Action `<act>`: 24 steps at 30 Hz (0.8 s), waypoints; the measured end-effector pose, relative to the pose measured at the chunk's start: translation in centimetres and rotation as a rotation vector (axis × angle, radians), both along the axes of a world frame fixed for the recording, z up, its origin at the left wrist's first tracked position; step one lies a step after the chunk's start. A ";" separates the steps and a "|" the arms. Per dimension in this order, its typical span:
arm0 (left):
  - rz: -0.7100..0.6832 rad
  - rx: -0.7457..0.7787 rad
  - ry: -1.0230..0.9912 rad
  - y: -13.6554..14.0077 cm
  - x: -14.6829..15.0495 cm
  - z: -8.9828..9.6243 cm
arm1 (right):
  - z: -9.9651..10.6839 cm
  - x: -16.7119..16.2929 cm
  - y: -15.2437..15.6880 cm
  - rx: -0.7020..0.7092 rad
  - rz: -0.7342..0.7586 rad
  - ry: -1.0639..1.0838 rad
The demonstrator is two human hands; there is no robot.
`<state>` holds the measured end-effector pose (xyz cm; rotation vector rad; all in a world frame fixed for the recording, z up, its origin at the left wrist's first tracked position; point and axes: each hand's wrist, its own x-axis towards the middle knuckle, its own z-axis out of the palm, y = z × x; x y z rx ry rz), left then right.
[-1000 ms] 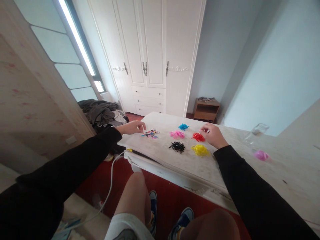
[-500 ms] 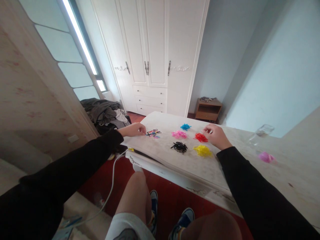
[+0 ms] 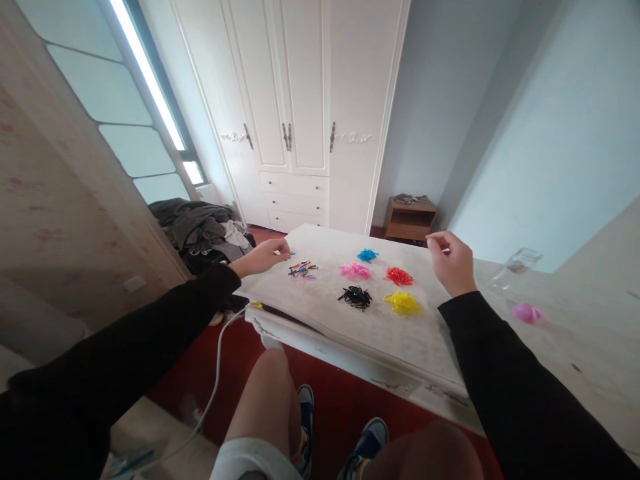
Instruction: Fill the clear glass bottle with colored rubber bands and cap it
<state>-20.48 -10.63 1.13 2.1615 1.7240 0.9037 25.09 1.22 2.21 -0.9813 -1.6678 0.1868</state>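
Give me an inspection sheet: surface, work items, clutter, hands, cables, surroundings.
Surface: pale, long table with carved white front edge.
Work items: blue pile of thin bands; similar pink pile, red pile, yellow pile, black pile; mixed-colour pile.
Clutter: clear, glass-like jar; shiny pink bundle.
Hands: left hand pinches thin blue band; right hand curled, right of red pile, any hold unclear.
Cables: white cord, yellow end at table edge.
Surroundings: white panelled wardrobe; brown box-shaped nightstand; dark clothes heap.
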 end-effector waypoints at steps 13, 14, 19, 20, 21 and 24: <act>-0.402 0.007 -0.407 7.1 17.9 0.9 | -1.1 -1.0 -0.3 -0.220 0.322 -0.293; -0.444 0.000 -0.424 8.1 18.9 0.8 | -1.1 -1.0 -0.4 -0.230 0.333 -0.270; -0.590 -0.013 -0.497 12.2 21.7 0.4 | -1.2 -1.4 -0.5 -0.284 0.376 -0.185; -0.597 -0.015 -0.515 12.6 22.0 0.2 | -1.2 -1.4 -0.5 -0.287 0.373 -0.185; -0.601 -0.020 -0.532 13.0 22.2 0.0 | -1.2 -1.5 -0.5 -0.286 0.365 -0.184; -0.596 -0.041 -0.568 13.3 22.4 -0.7 | -1.3 -1.6 -0.5 -0.273 0.339 -0.183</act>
